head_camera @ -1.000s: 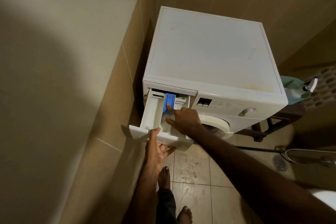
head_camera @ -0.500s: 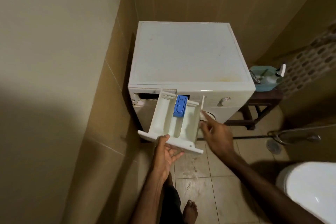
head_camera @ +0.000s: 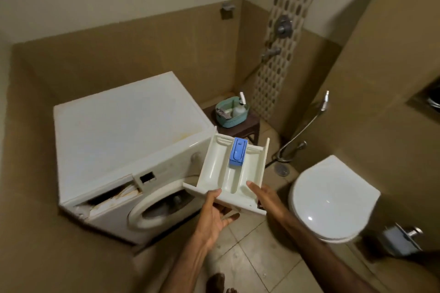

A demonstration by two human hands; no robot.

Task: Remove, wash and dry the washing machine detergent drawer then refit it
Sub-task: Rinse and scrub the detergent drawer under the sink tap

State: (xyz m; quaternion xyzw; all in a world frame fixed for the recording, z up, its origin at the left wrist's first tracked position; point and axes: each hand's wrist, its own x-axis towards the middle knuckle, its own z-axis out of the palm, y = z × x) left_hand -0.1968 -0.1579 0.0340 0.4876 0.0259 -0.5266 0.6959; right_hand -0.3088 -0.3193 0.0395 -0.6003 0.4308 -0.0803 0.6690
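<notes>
Free of the washing machine (head_camera: 123, 150), the light, rigid plastic detergent drawer (head_camera: 232, 173) rests in the left hand (head_camera: 215, 216), whose grip cups its front panel, right hand (head_camera: 266, 197) steadying its side.

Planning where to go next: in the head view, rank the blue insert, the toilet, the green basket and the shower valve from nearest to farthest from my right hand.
From the right hand:
1. Blue insert, in the held drawer, just above.
2. Toilet, to the right.
3. Green basket, on the stool behind.
4. Shower valve, high on the far wall.
</notes>
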